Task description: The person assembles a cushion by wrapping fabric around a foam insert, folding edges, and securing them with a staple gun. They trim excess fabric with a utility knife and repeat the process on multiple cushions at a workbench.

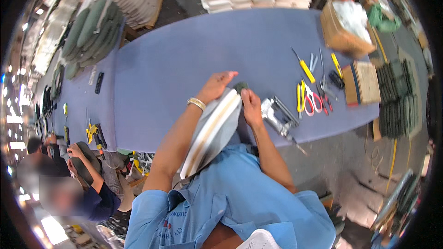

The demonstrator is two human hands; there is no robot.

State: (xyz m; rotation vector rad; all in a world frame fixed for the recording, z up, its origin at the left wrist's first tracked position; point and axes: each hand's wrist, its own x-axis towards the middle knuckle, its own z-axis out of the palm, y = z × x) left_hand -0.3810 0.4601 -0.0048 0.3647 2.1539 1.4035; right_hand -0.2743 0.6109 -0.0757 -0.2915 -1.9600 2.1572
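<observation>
Observing from beside the blue table (175, 50), I record a cushion (213, 129) with white and tan edge layers and a grey cover, slanting between the worker's forearms, its far end over the near part of the tabletop. The right hand (251, 107) is closed, pinching dark green material (240, 85) at that end. The left hand (216, 87) is beside the same end, fingers partly extended; whether it grips the cover, I cannot tell. Just right of the right hand lies a staple gun (278, 119); farther right, red-handled scissors (309, 105) and a cardboard box (363, 82).
</observation>
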